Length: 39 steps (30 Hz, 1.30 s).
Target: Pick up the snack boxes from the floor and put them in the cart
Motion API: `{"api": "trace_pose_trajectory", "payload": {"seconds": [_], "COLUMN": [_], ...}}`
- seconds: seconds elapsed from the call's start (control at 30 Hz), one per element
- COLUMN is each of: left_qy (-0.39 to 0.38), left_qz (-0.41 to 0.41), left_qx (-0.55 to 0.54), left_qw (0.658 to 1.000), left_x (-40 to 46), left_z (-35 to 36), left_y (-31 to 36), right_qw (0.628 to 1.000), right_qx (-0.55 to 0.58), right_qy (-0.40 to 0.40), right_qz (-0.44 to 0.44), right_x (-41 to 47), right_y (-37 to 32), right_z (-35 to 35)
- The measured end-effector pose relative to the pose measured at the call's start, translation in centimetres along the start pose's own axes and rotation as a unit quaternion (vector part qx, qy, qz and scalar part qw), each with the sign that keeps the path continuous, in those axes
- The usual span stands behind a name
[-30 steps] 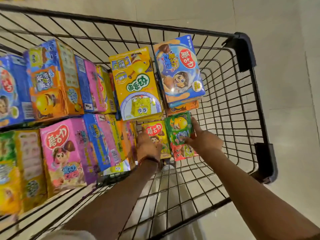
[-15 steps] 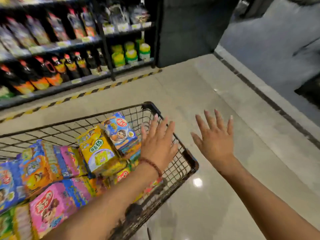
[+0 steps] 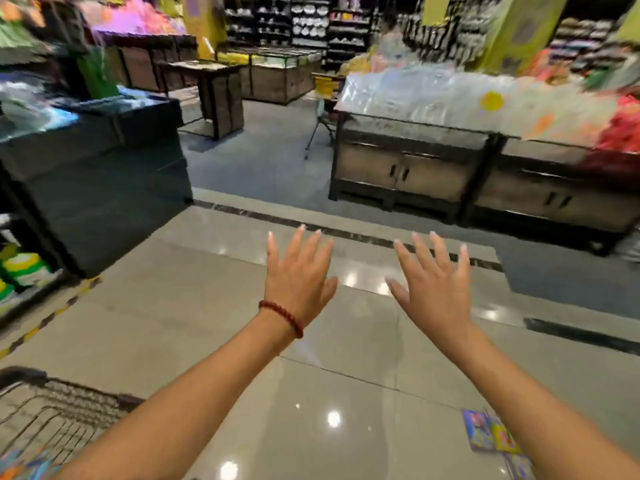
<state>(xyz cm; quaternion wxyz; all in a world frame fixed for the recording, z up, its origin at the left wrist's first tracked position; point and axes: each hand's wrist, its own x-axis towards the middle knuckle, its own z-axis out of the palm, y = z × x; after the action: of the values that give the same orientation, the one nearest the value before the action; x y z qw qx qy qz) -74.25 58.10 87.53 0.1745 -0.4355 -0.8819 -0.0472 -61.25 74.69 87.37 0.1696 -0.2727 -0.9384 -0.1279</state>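
Both my hands are raised in front of me over the shiny floor, fingers spread and holding nothing. My left hand (image 3: 299,271), with a red bead bracelet at the wrist, is left of my right hand (image 3: 433,282). The wire cart (image 3: 52,410) shows only its corner at the bottom left, with blurred snack boxes (image 3: 24,465) inside at the frame edge. More colourful snack boxes (image 3: 488,434) lie on the floor at the bottom right, partly hidden behind my right forearm.
A dark counter (image 3: 97,181) stands to the left. A wooden display stand with cabinet doors (image 3: 450,174) and bagged goods on top stands ahead right. Tiled floor (image 3: 207,306) stretches between them. Shelves line the back of the shop.
My hands let go of the boxes in the cart and rose open. My view swung up and to the right, away from the cart, and snack boxes on the floor came into sight.
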Motion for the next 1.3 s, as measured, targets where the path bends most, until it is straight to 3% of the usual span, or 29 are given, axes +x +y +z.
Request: {"api": "trace_pose_trajectory", "payload": {"seconds": [0.27,0.6,0.8,0.97,1.3], "left_qy": [0.007,0.003,-0.042,-0.098,-0.221], "left_qz": [0.147,0.285,0.368,0.431,0.465], "left_qx": [-0.032,-0.075,-0.09,-0.093,-0.037], "left_qw": [0.989,0.956,0.925,0.892,0.856], "left_x": [10.2,22.8,27.4,27.7,28.8], "left_z": [0.3,5.9,11.1,15.1,26.8], "left_y": [14.7,26.0,32.3,38.2,51.0], "right_qw": [0.984,0.936,0.889,0.84,0.778], "right_qx": [-0.055,-0.114,-0.094,-0.079,-0.025], "right_qy": [-0.006,-0.055,-0.092,-0.2,-0.277], "right_qz": [0.17,0.328,0.438,0.498,0.563], "right_x": [-2.7,-2.1,-4.7,-8.4,-14.5], "right_y": [16.9,27.8,31.7,34.1,42.8], "right_z": [0.7,5.6,9.8,12.6,23.9]}}
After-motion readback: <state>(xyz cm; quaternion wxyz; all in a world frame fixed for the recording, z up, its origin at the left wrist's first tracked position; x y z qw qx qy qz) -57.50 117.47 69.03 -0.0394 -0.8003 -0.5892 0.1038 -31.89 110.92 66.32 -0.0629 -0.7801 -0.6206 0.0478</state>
